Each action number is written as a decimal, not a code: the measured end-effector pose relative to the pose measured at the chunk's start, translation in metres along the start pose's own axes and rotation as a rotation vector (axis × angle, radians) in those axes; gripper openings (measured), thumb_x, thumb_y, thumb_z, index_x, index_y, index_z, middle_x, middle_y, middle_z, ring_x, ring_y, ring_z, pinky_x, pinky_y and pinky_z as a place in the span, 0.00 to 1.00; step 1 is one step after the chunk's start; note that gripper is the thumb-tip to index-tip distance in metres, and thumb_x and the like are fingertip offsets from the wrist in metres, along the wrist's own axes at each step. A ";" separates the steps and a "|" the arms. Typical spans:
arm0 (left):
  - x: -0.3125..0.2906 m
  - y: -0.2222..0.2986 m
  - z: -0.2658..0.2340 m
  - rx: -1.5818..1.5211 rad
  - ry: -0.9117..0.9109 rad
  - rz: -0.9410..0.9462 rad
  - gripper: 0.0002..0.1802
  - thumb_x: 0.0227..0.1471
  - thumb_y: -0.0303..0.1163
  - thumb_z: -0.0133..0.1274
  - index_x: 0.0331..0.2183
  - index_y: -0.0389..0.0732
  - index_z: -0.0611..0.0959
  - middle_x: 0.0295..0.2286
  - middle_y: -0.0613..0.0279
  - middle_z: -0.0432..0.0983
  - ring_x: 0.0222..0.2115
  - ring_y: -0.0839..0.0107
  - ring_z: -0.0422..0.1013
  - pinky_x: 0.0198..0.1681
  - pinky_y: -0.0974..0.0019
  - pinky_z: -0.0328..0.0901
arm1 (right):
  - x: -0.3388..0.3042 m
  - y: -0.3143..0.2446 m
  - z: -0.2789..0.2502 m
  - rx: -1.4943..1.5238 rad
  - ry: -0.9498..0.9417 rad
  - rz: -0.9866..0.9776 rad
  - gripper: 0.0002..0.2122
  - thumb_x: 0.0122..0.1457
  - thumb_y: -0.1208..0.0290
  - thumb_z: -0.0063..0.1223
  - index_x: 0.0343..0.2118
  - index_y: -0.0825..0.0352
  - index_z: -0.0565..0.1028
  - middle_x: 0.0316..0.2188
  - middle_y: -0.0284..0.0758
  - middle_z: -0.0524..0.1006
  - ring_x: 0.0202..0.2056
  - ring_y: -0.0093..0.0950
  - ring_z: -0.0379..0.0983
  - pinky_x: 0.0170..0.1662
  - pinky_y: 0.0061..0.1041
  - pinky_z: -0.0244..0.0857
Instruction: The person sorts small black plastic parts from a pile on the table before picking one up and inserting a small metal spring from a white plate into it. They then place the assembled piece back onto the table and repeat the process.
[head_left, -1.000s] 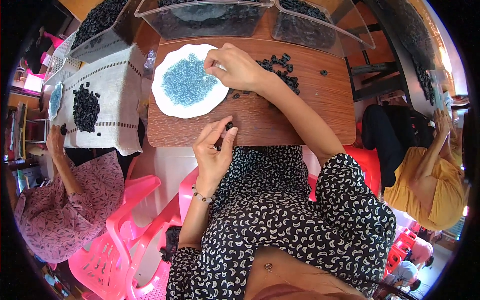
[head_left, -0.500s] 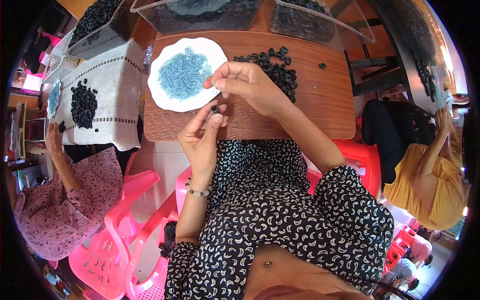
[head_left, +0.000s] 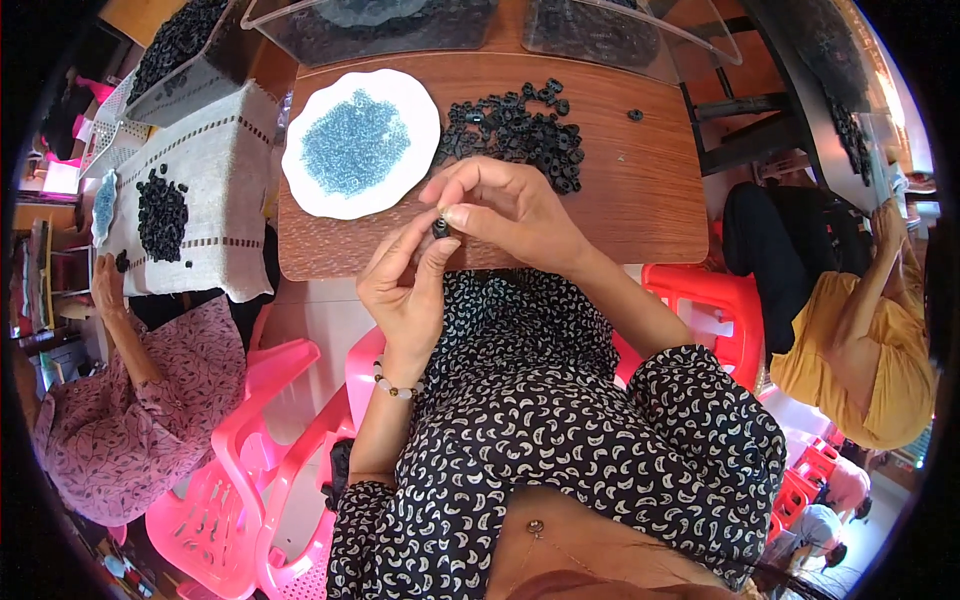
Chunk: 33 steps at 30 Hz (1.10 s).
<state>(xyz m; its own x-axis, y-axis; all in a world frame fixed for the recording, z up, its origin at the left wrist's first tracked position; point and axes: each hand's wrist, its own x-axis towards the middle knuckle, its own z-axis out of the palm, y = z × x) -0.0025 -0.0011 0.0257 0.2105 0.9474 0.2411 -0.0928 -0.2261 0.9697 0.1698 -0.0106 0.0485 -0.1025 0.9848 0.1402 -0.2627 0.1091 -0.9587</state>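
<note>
Between the thumb and fingers of my left hand [head_left: 404, 288] is a small black cylindrical part [head_left: 440, 229], held near the table's front edge. My right hand [head_left: 520, 218] pinches at the top of that part; a tiny pale or clear piece seems to be at its fingertips, too small to name. Beyond my hands, to the left, a white scalloped plate [head_left: 427, 112] bears a heap of small clear bluish pieces [head_left: 352, 145]. A loose pile of black parts [head_left: 548, 150] lies beyond my right hand.
Clear plastic bins [head_left: 375, 45] of black parts line the table's far edge. One black part [head_left: 635, 115] lies apart at the right. A co-worker in a pink patterned top [head_left: 150, 400] sits at a cloth-covered table [head_left: 215, 190] on the left; another wears yellow [head_left: 850, 360].
My right hand has come from the plate's edge toward me, down to the black part in my left hand. The fingers of both hands now meet there. The view has shifted slightly.
</note>
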 end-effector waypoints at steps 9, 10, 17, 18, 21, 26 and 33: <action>-0.014 -0.014 0.007 -0.030 -0.056 -0.084 0.14 0.53 0.22 0.64 0.44 0.32 0.86 0.34 0.63 0.80 0.33 0.79 0.73 0.39 0.75 0.68 | -0.034 0.002 -0.013 -0.181 0.036 0.168 0.07 0.63 0.77 0.57 0.43 0.69 0.75 0.48 0.37 0.76 0.44 0.21 0.76 0.50 0.22 0.72; -0.015 -0.016 0.007 -0.013 -0.078 -0.094 0.14 0.53 0.22 0.64 0.44 0.33 0.86 0.34 0.63 0.80 0.33 0.79 0.72 0.39 0.75 0.68 | -0.040 0.001 -0.016 -0.108 0.061 0.197 0.08 0.63 0.77 0.57 0.44 0.69 0.75 0.47 0.36 0.77 0.43 0.21 0.77 0.50 0.23 0.72; -0.018 -0.029 0.009 -0.016 -0.161 -0.229 0.16 0.55 0.23 0.63 0.47 0.34 0.85 0.37 0.63 0.80 0.36 0.79 0.74 0.42 0.75 0.68 | -0.057 -0.015 -0.059 -0.978 0.404 0.097 0.05 0.61 0.72 0.61 0.36 0.68 0.79 0.28 0.33 0.80 0.30 0.19 0.74 0.30 0.23 0.65; -0.017 -0.030 0.010 -0.006 -0.188 -0.211 0.16 0.56 0.23 0.62 0.47 0.34 0.85 0.37 0.63 0.81 0.37 0.78 0.75 0.43 0.75 0.69 | -0.057 -0.014 -0.064 -0.978 0.409 0.099 0.05 0.61 0.72 0.61 0.36 0.68 0.79 0.28 0.33 0.80 0.30 0.19 0.74 0.30 0.23 0.65; -0.020 -0.031 0.012 -0.068 -0.191 -0.256 0.15 0.57 0.22 0.60 0.48 0.33 0.84 0.38 0.60 0.81 0.37 0.77 0.77 0.43 0.74 0.71 | -0.055 -0.010 -0.072 -1.159 0.406 0.001 0.05 0.58 0.73 0.62 0.36 0.67 0.80 0.29 0.37 0.79 0.30 0.30 0.74 0.32 0.28 0.66; -0.022 -0.031 0.015 -0.143 -0.187 -0.295 0.15 0.58 0.22 0.59 0.48 0.32 0.83 0.38 0.59 0.81 0.35 0.77 0.78 0.41 0.75 0.72 | -0.039 -0.001 -0.061 -1.349 0.372 -0.131 0.07 0.53 0.68 0.64 0.34 0.62 0.79 0.33 0.36 0.77 0.41 0.38 0.71 0.41 0.36 0.68; -0.022 -0.031 0.014 -0.091 -0.195 -0.285 0.15 0.57 0.22 0.60 0.47 0.32 0.84 0.37 0.61 0.81 0.34 0.78 0.77 0.40 0.75 0.72 | -0.012 0.012 -0.063 -1.614 0.330 -0.083 0.11 0.51 0.62 0.67 0.33 0.61 0.80 0.31 0.34 0.76 0.39 0.37 0.70 0.41 0.35 0.68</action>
<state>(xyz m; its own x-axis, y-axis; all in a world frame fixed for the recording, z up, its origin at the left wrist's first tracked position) 0.0092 -0.0184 -0.0094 0.4211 0.9066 -0.0270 -0.0879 0.0704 0.9936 0.2283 -0.0127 0.0198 0.1109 0.9310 0.3479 0.9722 -0.0291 -0.2322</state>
